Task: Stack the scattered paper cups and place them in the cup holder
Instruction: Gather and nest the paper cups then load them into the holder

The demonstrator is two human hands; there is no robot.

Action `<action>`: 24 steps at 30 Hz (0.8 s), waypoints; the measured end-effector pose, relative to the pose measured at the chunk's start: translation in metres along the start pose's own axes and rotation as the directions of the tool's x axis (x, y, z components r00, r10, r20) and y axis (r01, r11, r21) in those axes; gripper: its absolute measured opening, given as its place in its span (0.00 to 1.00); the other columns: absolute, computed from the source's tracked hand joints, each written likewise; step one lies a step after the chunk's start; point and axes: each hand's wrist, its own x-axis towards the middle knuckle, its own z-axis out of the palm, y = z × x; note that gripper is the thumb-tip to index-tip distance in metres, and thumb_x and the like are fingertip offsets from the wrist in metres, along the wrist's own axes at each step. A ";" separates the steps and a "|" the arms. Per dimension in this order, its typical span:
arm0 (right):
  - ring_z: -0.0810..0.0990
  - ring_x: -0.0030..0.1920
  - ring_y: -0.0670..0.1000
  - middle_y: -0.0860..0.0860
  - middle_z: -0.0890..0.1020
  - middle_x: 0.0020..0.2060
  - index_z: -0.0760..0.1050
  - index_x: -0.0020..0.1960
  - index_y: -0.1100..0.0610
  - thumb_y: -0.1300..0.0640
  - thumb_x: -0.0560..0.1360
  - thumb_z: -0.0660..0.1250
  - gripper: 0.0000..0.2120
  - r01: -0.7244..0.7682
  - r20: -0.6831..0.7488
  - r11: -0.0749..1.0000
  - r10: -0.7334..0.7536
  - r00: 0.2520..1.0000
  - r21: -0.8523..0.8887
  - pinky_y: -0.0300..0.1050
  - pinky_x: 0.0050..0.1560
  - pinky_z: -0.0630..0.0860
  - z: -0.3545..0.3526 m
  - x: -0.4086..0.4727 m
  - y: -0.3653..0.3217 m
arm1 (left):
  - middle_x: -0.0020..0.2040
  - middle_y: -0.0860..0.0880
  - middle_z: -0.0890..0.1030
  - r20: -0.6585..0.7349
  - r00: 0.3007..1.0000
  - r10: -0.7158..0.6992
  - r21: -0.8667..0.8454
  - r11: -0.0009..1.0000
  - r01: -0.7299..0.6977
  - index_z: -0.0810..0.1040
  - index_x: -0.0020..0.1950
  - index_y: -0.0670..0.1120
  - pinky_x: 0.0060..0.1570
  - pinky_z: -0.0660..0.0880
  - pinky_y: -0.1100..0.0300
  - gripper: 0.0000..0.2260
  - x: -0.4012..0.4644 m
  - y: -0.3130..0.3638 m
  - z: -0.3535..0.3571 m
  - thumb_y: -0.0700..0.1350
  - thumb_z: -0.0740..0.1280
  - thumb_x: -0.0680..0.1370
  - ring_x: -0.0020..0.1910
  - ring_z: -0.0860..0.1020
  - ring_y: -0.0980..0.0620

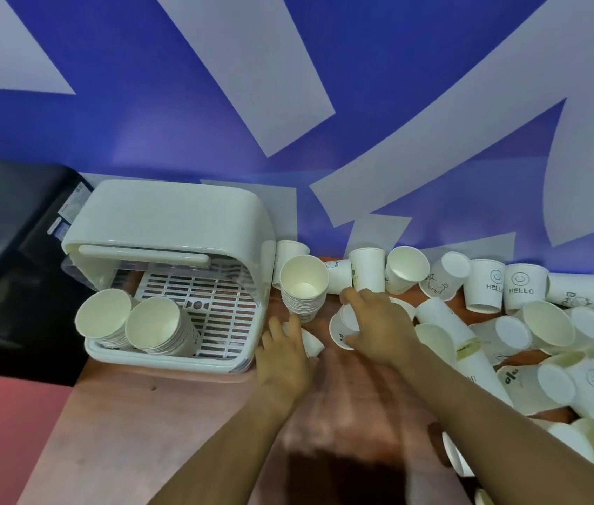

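Right hand (pixel 379 328) curled around lying cup (pixel 343 328); left hand (pixel 284 353) closed over another cup (pixel 312 342). Part stack (pixel 304 286) stood beside cup holder (pixel 175 227) on counter (pixel 164 413). Cups likely light, crushable; grip walls gently near rim.

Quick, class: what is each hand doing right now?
Left hand: closed on a small paper cup.
Right hand: gripping a cup lying on its side.

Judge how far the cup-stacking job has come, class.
Done: two stacks stand in the cup holder. In hand: a third stack grows on the table; the left hand and right hand each grasp a cup. Left: many loose cups at the right.
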 end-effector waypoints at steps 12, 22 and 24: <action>0.69 0.65 0.54 0.51 0.70 0.65 0.59 0.72 0.47 0.52 0.69 0.71 0.36 -0.057 0.042 0.987 0.051 0.998 0.153 0.49 0.60 0.72 -0.010 -0.012 -0.001 | 0.64 0.45 0.67 0.066 0.994 0.091 -0.108 0.991 -0.083 0.51 0.75 0.50 0.58 0.72 0.50 0.39 -0.013 -0.004 -0.012 0.54 0.69 0.72 0.62 0.72 0.43; 0.72 0.62 0.54 0.53 0.61 0.64 0.62 0.72 0.52 0.53 0.65 0.75 0.39 -0.157 -0.043 0.955 0.173 0.984 0.251 0.44 0.62 0.69 -0.040 -0.066 -0.012 | 0.64 0.46 0.64 0.055 0.979 0.199 -0.175 0.967 -0.186 0.62 0.68 0.47 0.57 0.73 0.50 0.32 -0.046 -0.025 -0.046 0.52 0.72 0.69 0.61 0.72 0.43; 0.73 0.60 0.54 0.52 0.62 0.64 0.64 0.71 0.53 0.52 0.66 0.74 0.36 -0.177 -0.055 0.942 0.201 0.978 0.287 0.44 0.60 0.70 -0.043 -0.075 -0.020 | 0.63 0.46 0.64 0.033 0.976 0.217 -0.207 0.956 -0.206 0.65 0.67 0.47 0.56 0.75 0.50 0.30 -0.052 -0.033 -0.055 0.54 0.71 0.70 0.59 0.74 0.43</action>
